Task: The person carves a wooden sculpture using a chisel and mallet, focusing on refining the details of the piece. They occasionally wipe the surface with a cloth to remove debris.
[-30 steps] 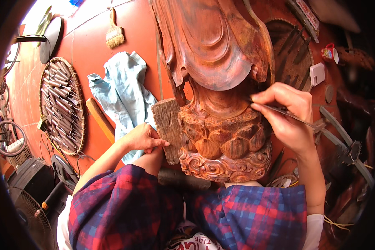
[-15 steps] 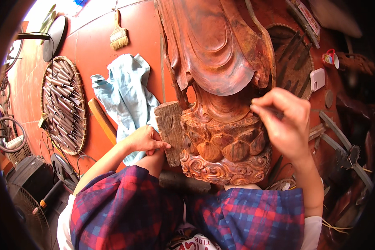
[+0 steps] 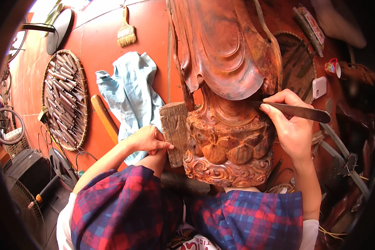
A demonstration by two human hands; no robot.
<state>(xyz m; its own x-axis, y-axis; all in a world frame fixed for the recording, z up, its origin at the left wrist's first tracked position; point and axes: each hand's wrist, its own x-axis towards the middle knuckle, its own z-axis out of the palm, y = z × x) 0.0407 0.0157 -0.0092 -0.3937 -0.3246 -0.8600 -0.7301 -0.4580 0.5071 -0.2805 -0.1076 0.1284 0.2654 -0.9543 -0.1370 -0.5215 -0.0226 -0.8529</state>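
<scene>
A carved reddish-brown wooden statue (image 3: pixel 221 50) lies in front of me, with its base of petals and swirls (image 3: pixel 229 146) towards my lap. My right hand (image 3: pixel 293 129) pinches a flat, dark metal file (image 3: pixel 298 111) with a rounded end. The file's inner end reaches the narrow recess between the draped robe and the base; its tip is hidden there. My left hand (image 3: pixel 152 139) rests on my left knee with fingers curled and nothing visible in them. Its fingertip is close to a rough wooden block (image 3: pixel 173 133) standing against the statue's left side.
Left of the statue lie a light blue cloth (image 3: pixel 133 87), a wooden handle (image 3: pixel 104 118), a brush (image 3: pixel 126 33) and a round basket of carving tools (image 3: pixel 65 100). On the right are another basket (image 3: pixel 296 62), a red cup (image 3: pixel 332 68) and a white case (image 3: pixel 319 87). A fan (image 3: pixel 23 208) stands at lower left.
The file now shows clearly in my right hand, pointing into the recess; before, it could not be made out. The whole view has shifted slightly. My left hand stays on the knee.
</scene>
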